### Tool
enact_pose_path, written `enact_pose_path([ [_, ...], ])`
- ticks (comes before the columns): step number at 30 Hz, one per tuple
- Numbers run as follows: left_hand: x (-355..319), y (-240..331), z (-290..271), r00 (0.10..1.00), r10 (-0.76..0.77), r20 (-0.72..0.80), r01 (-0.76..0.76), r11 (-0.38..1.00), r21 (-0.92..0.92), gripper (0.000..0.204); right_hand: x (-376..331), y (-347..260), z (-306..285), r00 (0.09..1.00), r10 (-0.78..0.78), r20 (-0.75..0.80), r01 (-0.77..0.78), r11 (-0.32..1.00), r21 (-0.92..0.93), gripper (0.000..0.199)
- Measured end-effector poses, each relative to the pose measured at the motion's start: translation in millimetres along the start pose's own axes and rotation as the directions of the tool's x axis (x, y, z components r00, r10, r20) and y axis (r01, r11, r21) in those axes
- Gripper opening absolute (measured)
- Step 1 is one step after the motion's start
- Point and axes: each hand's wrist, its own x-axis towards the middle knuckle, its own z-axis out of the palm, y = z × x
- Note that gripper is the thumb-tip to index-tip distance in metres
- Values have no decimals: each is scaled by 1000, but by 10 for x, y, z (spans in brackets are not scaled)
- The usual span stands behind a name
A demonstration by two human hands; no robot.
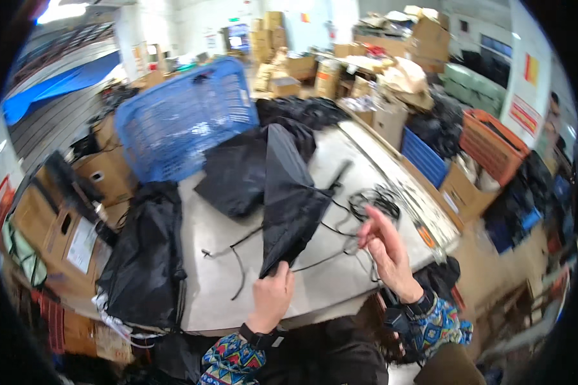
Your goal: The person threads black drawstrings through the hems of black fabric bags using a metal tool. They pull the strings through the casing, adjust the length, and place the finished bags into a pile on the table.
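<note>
My left hand (273, 296) is closed on the lower corner of a black cloth piece (288, 205), which looks like a drawstring bag. The cloth stretches up and away from that hand over the pale table (205, 298). To the right, my right hand (390, 256) is raised with its fingers extended, apart from the cloth. Just beyond it lies a loose coil of black cord (377, 200), and strands of cord run across the tabletop under the cloth. Another black cloth piece (233, 176) lies flat behind the held one.
A blue plastic basket (186, 119) stands tilted at the table's far left. Black fabric (149, 256) hangs over the left edge. An orange-handled tool (425, 235) lies near the right edge. Cartons (465, 192) and an orange crate (492, 142) stand beyond on the right.
</note>
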Motion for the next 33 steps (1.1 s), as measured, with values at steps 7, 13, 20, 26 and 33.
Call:
enact_pose_path([
  [7, -136, 39, 207, 926, 335, 174, -373, 884, 281, 7, -282, -269, -198, 927, 36, -373, -40, 999, -2, 16],
  [13, -59, -794, 74, 915, 280, 291, -395, 770, 501, 1, -823, -153, -1455, 565, 44, -824, 241, 946, 216, 17],
  [20, 132, -1132, -507, 853, 137, 504, -194, 979, 62, 15, -1661, -600, -2689, 465, 23, -885, -15, 1000, 18, 15],
  [26, -150, -126, -293, 962, 120, 244, -90, 987, -132, 18, -820, 111, -599, 481, 875, -54, -873, 484, 58, 22],
  [33, -998, 102, 176, 967, -126, 221, 204, 903, -377, 14, -599, 695, 195, 482, 815, 321, -847, 528, -68, 23],
])
